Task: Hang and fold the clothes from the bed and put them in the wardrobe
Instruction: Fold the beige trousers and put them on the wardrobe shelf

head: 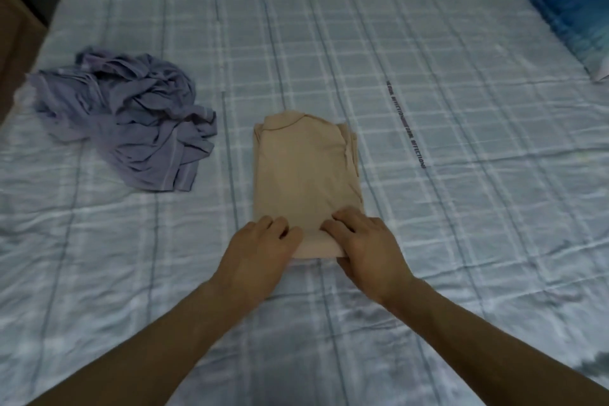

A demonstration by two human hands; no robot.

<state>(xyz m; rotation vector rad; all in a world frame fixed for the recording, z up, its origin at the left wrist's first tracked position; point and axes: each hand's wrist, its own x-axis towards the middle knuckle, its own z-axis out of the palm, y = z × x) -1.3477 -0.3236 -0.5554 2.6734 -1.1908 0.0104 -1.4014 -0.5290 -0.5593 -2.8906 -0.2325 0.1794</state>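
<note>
A beige top [304, 171] is laid in the middle of the bed [461, 241], already folded into a narrow upright rectangle with its collar at the far end. Its near edge is gripped at both corners: the left hand [260, 250] is set on the near-left corner with fingers curled over the cloth, and the right hand [365, 247] is set on the near-right corner, fingers bent on top and the thumb tucked beneath the hem. The near end appears to be turned up into a small roll or fold, so the last fold of this garment is judged to be in hand and not yet finished.

Well apart to the left, a crumpled lilac-grey garment [128, 125] is left in a heap, untouched; it is judged to be waiting for folding or hanging. At the far right corner a dark, colourfully printed pillow [570, 6] is seen. No wardrobe and no hanger are shown, so the putting away is taken as undone.
</note>
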